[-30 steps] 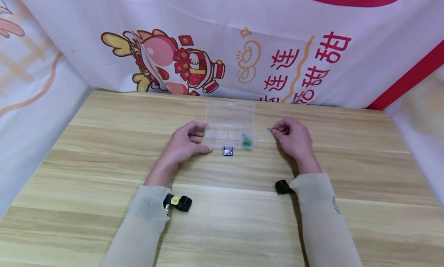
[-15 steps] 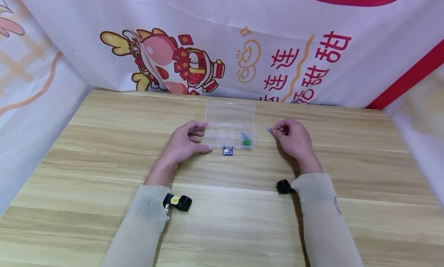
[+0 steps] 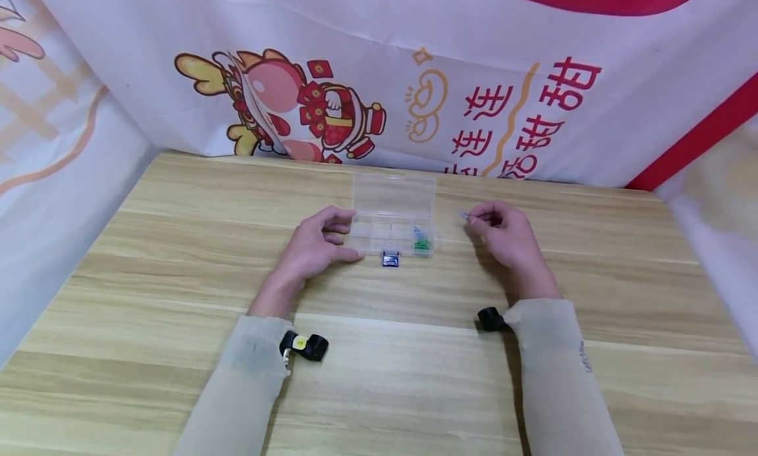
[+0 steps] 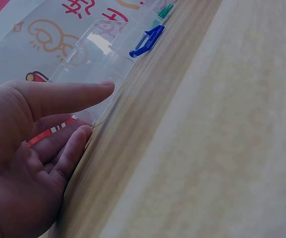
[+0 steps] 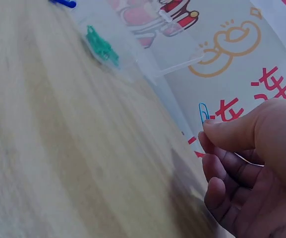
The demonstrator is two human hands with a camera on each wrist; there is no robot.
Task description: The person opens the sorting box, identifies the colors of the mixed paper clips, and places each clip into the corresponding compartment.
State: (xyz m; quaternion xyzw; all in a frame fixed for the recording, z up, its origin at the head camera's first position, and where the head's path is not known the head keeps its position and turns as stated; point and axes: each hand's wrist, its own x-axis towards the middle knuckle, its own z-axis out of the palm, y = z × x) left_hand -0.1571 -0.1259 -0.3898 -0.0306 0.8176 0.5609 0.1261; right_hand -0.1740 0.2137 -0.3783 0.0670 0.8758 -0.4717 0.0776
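A clear plastic compartment box [image 3: 381, 231] stands on the table, its lid [image 3: 393, 194] raised at the back. Its blue latch [image 4: 147, 42] hangs at the front edge. My left hand [image 3: 314, 244] holds the box's left end, thumb at the front corner and fingers along the side. Right of the box, my right hand [image 3: 503, 235] pinches a light blue paper clip [image 5: 202, 112] between thumb and index finger, above the table. Green clips [image 3: 422, 245] lie in the front right compartment, with light blue ones [image 3: 419, 232] behind them.
The wooden table [image 3: 379, 377] meets a white printed cloth [image 3: 379, 107] just behind the raised lid. Each wrist carries a black camera, the left one [image 3: 304, 345] and the right one [image 3: 491, 318] both close over the table.
My right hand has drifted slightly right and away from the box, the paper clip still pinched in it. My left hand and the box have stayed in place.
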